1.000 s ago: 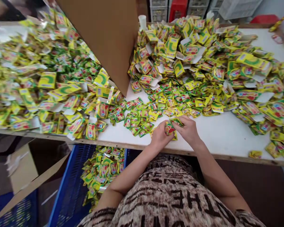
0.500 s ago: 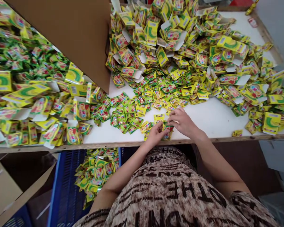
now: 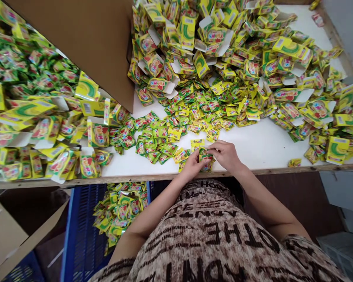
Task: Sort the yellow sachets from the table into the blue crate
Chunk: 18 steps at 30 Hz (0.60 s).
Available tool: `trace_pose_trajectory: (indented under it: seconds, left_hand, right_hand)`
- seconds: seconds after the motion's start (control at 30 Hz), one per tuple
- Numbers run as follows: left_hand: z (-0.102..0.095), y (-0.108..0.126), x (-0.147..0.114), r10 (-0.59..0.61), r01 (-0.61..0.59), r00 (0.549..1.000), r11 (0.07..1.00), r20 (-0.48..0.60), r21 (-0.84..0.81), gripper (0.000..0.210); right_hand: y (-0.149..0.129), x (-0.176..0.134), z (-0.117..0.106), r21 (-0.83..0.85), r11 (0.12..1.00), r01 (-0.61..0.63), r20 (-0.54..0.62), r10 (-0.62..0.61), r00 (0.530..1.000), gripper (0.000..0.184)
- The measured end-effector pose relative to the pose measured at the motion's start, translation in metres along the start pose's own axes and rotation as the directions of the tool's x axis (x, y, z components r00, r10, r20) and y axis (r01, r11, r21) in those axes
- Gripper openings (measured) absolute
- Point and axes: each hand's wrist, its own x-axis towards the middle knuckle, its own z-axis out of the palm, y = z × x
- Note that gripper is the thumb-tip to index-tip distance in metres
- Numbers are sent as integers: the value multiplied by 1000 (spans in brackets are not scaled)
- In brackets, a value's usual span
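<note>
Near the table's front edge, my left hand (image 3: 193, 166) is closed around a small green and yellow carton (image 3: 206, 159), thumb across its face. My right hand (image 3: 227, 155) pinches at the carton's upper end; whether its fingertips grip a flap or a sachet is too small to tell. Just beyond my fingers lies a yellow sachet (image 3: 197, 143), and more yellow sachets (image 3: 181, 155) are to the left of my left hand. A spread of loose green and yellow sachets (image 3: 155, 143) reaches from there toward the back.
Opened yellow cartons (image 3: 214, 37) are heaped at the back of the white table (image 3: 270, 147). A brown cardboard panel (image 3: 100, 47) separates another heap of cartons (image 3: 45, 129) on the left. Below the wooden edge stands a blue crate (image 3: 82, 231) holding filled-looking packs (image 3: 126, 211).
My right hand has drawn down slightly, its fingers now closer together at the carton's top. My left thumb lies further across the carton. The view has shifted a little.
</note>
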Motion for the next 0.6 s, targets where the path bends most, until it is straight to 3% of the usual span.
trace_pose_trajectory:
  seconds: [0.17,0.27,0.33,0.4,0.47,0.53,0.6]
  left_hand:
    - [-2,-1,1,36,-37,999,999,39,30,39]
    - [-3,-1,1,53,-55,998,996,23,64,42]
    - [-2,1,-1,34,-35,999,997,18,64,44]
    - [-2,5,-3,-11,11,1000,1000,-10,6,43]
    - [-2,10,-5,-91,87,995,988,-29,-125,44]
    - [-2,15,-7,-185,179,983,952,1,-246,41]
    - [-3,20,-8,-253,251,967,928,32,-274,35]
  right_hand:
    - [-7,5,-11,-208,961,183,215,-137,967,18]
    - [-4,5,-11,-149,968,201,374,-133,918,25]
    - [1,1,-9,-37,985,168,332,-147,932,24]
    - [8,-5,-8,143,989,37,161,-60,985,23]
    - [13,-14,-5,388,905,-177,59,167,984,26]
    - [15,-22,0,591,719,-364,126,364,923,32]
    - [14,-27,6,688,564,-457,232,426,875,34]
